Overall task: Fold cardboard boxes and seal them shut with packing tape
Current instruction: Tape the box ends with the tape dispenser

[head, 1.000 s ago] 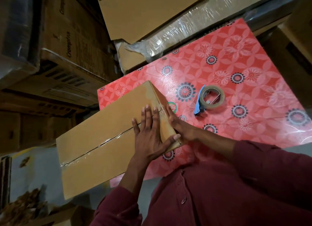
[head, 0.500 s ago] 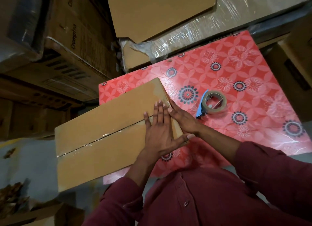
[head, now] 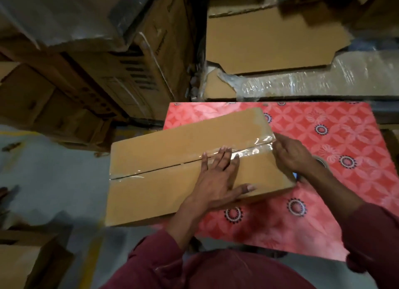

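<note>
Head view: the cardboard box (head: 194,170) lies on the red patterned table (head: 323,137), overhanging its left edge, long axis running left-right with the taped seam (head: 172,165) along it. The left hand (head: 218,176) presses flat on the seam, fingers straight. The right hand (head: 291,154), nearer the box's right end, curls over that edge onto the tape; smoothing probably runs down that end.

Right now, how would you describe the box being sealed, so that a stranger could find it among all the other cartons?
Look for the red flowered table. The box lies on its left edge, partly overhanging the floor, with both hands on it. Unlike the stacked cartons behind, it has shiny clear tape along its middle seam.
</note>
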A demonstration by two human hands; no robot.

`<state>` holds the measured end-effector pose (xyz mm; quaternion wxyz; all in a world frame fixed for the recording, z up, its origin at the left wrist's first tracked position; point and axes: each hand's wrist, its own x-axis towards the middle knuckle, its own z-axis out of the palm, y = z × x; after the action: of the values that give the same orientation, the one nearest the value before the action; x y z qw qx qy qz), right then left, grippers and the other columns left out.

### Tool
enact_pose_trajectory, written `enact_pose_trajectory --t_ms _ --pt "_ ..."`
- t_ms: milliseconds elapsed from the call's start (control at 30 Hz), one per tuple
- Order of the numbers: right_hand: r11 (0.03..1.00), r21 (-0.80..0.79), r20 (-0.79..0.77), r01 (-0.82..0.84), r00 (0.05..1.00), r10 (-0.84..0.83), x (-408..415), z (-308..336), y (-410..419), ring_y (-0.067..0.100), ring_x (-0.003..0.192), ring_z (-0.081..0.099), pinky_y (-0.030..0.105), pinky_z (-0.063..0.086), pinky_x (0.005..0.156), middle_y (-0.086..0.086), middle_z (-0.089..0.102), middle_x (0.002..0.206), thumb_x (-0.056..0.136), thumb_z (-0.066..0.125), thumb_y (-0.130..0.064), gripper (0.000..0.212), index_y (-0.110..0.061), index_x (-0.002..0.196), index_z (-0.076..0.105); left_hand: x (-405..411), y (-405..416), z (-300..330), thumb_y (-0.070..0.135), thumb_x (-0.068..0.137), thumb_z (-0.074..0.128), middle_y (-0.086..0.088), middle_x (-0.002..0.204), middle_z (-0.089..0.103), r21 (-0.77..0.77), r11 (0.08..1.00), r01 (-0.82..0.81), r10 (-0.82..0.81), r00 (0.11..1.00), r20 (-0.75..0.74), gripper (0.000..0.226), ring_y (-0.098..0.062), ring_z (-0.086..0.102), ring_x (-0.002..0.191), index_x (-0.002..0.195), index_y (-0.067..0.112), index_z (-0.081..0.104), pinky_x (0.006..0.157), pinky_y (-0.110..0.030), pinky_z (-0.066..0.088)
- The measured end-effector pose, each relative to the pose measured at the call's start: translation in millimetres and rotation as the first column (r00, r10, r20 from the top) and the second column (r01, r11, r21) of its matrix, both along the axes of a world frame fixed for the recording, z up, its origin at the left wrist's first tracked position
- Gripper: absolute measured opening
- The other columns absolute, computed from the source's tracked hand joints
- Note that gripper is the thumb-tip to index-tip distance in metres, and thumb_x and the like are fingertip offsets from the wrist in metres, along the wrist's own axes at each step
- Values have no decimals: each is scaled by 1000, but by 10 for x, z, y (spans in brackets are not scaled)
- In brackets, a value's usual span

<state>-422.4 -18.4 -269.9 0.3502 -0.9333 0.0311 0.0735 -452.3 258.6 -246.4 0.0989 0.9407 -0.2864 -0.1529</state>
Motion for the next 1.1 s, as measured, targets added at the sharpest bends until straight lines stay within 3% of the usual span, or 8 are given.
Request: enact_pose_trajectory --t_ms 300,433,533,600,800,900,1000,1100 --pt "991 -134 275 -6 961 43 -49 397 1999 43 135 50 47 36 116 28 53 146 96 33 -42 69 6 141 56 -94 2245 136 54 98 62 -4 138 68 -677 693 -249 506 837 209 53 -17 61 131 131 14 71 111 -36 48" --pt "983 -45 259 -181 948 186 10 494 3192 29 139 48 30 29 115 15 54 150 102 42 -36 54 -5 142 60 -209 3022 150 54 92 67 18 112 77 -848 150 -508 769 599 -222 29 -2 71 103 110 34 78 91 -22 55" --pt "964 -21 222 -264 939 262 59 553 3826 24 142 45 30 29 119 8 54 151 103 42 -37 50 -10 142 61 -212 3498 11 50 99 62 14 99 80 -715 -409 -567 663 353 -660 27 -8 73 97 101 29 78 85 -36 53" --pt "944 -40 200 -329 922 330 124 553 4091 23 144 44 35 31 121 6 54 152 105 42 -39 50 -12 142 62 -213 3694 -79 50 104 52 10 108 79 -628 -550 -551 555 321 -768 37 -10 72 108 109 23 76 91 -39 51" --pt "851 -230 124 -472 853 506 416 467 4526 27 153 31 31 19 123 9 45 159 106 38 -40 54 -12 150 52 -287 3584 -121 105 63 44 12 158 44 -590 -314 -744 223 546 -807 132 10 45 138 159 15 39 115 -16 36" --pt "795 -340 106 -502 820 563 498 313 4611 31 155 25 43 23 126 13 35 164 106 38 -41 57 -11 155 45 -296 3379 -272 99 74 46 3 172 23 -549 -146 -823 25 552 -834 122 -14 26 157 166 23 20 130 -44 21" --pt "744 -444 51 -499 815 577 481 126 4622 31 157 18 51 21 125 13 22 169 106 34 -46 60 -18 159 38 -262 3264 -340 95 86 24 2 175 -1 -622 115 -775 223 630 -744 111 -9 -1 161 165 18 8 131 -32 4" --pt "748 -467 38 -472 834 550 406 28 4651 26 159 7 50 10 125 7 8 173 107 24 -50 62 -23 163 28 -234 3276 -451 95 85 24 6 174 -5 -679 85 -730 237 676 -697 114 -2 -3 159 166 17 2 130 -25 3"
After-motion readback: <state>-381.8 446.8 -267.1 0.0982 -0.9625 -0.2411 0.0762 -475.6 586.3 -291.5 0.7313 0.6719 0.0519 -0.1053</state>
